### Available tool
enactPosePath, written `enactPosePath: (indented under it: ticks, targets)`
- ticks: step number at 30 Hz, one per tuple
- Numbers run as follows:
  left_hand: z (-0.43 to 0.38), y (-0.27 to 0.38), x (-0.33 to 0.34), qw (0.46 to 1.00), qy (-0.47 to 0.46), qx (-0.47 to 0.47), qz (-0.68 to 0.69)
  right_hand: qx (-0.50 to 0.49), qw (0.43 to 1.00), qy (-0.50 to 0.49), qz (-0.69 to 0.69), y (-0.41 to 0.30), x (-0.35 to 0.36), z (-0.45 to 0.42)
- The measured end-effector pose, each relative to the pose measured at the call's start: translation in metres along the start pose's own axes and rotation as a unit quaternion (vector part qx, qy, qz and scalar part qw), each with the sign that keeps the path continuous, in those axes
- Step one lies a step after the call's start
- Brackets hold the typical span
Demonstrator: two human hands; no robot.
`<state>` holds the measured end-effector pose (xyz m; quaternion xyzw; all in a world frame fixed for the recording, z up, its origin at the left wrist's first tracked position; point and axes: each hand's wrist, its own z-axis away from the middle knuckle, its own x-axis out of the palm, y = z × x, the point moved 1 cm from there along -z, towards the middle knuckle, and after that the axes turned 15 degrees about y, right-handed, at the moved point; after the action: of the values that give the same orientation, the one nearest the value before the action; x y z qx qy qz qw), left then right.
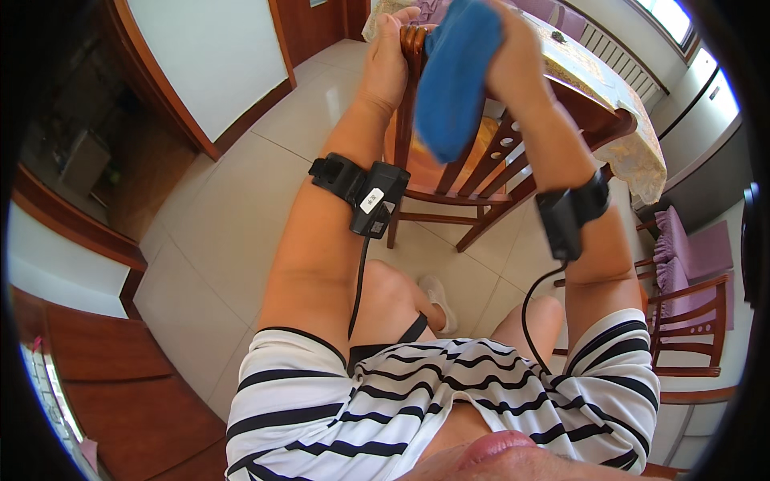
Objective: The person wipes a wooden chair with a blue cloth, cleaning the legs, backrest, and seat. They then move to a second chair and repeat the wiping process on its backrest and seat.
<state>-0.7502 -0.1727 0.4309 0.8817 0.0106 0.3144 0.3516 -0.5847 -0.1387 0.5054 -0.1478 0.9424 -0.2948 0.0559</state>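
A blue cloth (454,84) hangs from my right hand (516,57), bunched against the top of a wooden chair back (415,45). The cloth hides part of the chair's top rail. My left hand (390,60) is at the left post of the same chair, its palm against the wood and some fingers stretched past the top. The chair has dark slats with round holes and a lighter wooden seat (409,150). Black devices with cables are strapped to both forearms.
Beyond the chair stands a dining table with a patterned tablecloth (637,138). At the right is a wooden chair (692,330) by purple cushions (710,258). A white wall (204,60) and a doorway stand at the left; a wooden cabinet (120,385) is at lower left.
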Motion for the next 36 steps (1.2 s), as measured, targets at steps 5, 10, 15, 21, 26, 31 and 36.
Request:
enactPosePath:
  ticks: [5,10,15,21,26,31,36]
  targets:
    - [0.007,-0.017,-0.021,0.999,0.043,-0.009,0.018,-0.115,0.984,-0.095,0.102,-0.013,0.035,0.006]
    - [0.024,-0.018,-0.030,0.991,0.076,0.097,-0.054,-0.150,0.921,-0.204,0.297,-0.028,0.069,0.006]
    - [0.015,-0.009,-0.013,0.905,0.091,0.360,-0.210,-0.028,0.925,-0.232,0.299,0.033,0.080,-0.030]
    - [0.021,0.003,-0.024,0.837,0.130,0.460,-0.267,-0.295,0.867,0.006,0.402,-0.023,0.086,0.040]
    - [0.029,-0.028,-0.034,0.909,0.170,0.309,-0.221,-0.216,0.884,-0.041,0.413,-0.017,0.070,0.040]
    - [0.026,-0.034,-0.037,0.933,0.181,0.239,-0.202,-0.040,0.864,-0.226,0.448,-0.036,0.083,0.000]
    - [0.023,-0.043,-0.012,0.953,0.165,0.193,-0.164,0.089,0.888,-0.285,0.351,0.021,0.073,-0.057]
